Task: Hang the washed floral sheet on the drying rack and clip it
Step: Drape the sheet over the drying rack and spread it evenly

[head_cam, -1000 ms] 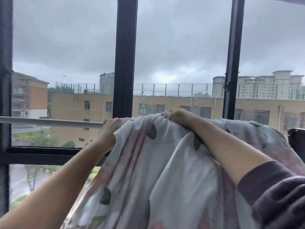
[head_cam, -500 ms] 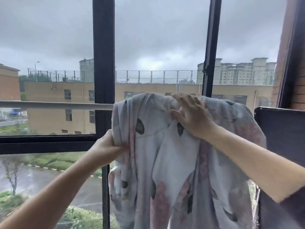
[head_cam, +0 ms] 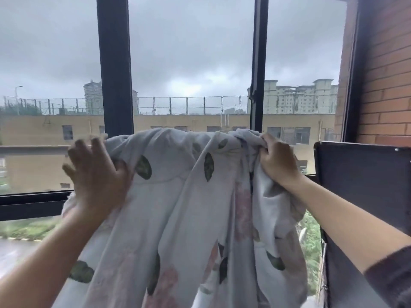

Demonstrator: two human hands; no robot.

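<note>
Floral sheet (head_cam: 178,207) draped over drying rack rail (head_cam: 33,150), bunched at top. Right hand (head_cam: 278,161) grips the bunched edge. Left hand (head_cam: 97,174) lies flat on the cloth, fingers spread. Likely soft, damp-heavy, prone to sliding: hold top hem near rail.

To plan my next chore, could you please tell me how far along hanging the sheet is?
Done: the floral sheet is draped over the rail. In hand: the right hand grips its bunched top, the left hand presses it open-fingered. Left: spreading and clipping; no clip shows.
</note>
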